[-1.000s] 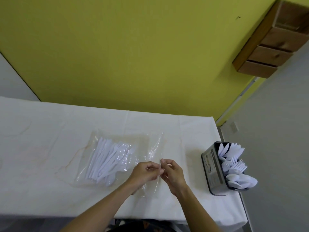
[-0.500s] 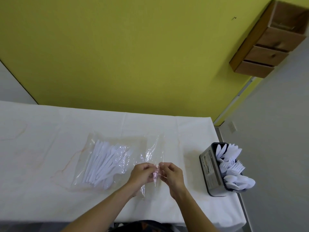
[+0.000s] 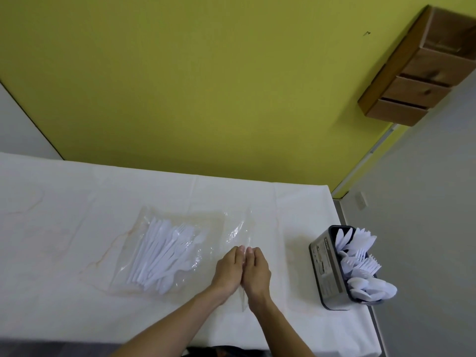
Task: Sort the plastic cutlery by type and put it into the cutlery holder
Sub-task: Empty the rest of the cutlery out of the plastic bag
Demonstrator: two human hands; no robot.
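Both hands, the left hand and the right hand, lie pressed together on the clear bag. Bare tablecloth lies open rightward up to the cutlery holder. Leftward, the cutlery pile blocks the way.

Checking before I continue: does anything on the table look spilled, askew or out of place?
Nothing spilled. The cutlery holder sits at the table's right edge, and faint brownish stains mark the white cloth beside the clear bag.
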